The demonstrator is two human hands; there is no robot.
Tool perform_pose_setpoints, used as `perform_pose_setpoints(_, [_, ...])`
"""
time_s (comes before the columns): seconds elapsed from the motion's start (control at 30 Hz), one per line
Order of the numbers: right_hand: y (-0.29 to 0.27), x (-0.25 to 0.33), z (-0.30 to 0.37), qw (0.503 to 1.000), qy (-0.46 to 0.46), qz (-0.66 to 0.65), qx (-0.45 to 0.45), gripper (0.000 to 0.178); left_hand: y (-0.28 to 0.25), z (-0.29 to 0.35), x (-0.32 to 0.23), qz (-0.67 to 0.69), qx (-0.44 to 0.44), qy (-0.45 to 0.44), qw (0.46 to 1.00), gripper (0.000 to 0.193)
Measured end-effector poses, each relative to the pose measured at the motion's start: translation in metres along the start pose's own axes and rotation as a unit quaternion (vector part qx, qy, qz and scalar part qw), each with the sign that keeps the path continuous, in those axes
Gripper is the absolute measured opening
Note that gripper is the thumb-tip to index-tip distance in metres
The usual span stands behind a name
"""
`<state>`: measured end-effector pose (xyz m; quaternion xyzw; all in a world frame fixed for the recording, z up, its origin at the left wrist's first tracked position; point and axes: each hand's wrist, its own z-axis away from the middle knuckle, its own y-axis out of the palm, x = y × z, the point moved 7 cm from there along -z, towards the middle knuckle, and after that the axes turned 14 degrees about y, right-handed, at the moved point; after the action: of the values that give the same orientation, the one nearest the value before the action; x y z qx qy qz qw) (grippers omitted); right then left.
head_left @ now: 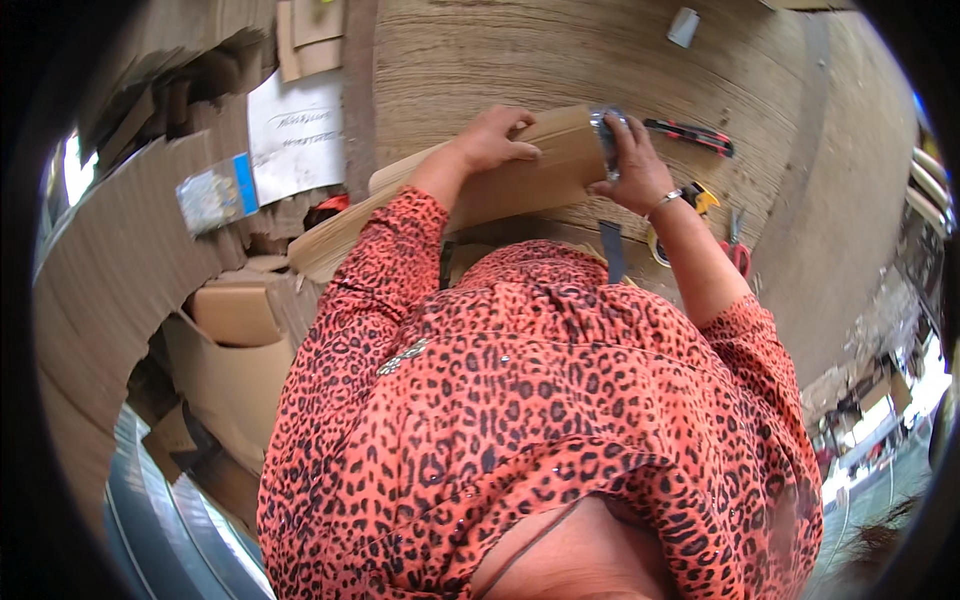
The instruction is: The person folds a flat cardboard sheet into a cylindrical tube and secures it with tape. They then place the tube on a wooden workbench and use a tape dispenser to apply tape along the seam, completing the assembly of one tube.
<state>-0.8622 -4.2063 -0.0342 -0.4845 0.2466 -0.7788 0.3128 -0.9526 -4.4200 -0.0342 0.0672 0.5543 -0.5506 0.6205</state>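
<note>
A long folded piece of brown cardboard (555, 165) lies at a slant over the near side of the wooden table, in front of my body. My left hand (490, 142) grips its upper edge near the middle, thumb on the face and fingers curled by the edge. At its right end, my right hand (640, 165) holds a shiny piece of clear plastic (606, 125) against the cardboard, the thumb low on the end. Whether the plastic is tape or a bag I cannot tell. Just beyond that hand lies a red and black utility knife (692, 137).
Red-handled scissors (738, 250) and a yellow and black tool (703, 197) lie right of my right wrist. A dark strip (611, 250) stands near my body. On the left are stacked cardboard sheets (120, 240), a written white paper (295, 135) and a plastic packet (215, 195).
</note>
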Motion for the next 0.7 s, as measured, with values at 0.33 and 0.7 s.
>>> perform_pose_setpoints(0.33, [0.003, -0.013, 0.004, 0.999, 0.037, -0.035, 0.01, 0.109, 0.004, -0.019, -0.006, 0.063, -0.003, -0.08, 0.995, 0.036])
perform_pose_setpoints(0.7, [0.004, -0.013, 0.008, 0.996, 0.057, -0.062, 0.039, 0.11, 0.013, -0.049, 0.01, -0.064, 0.01, 0.014, 0.998, 0.029])
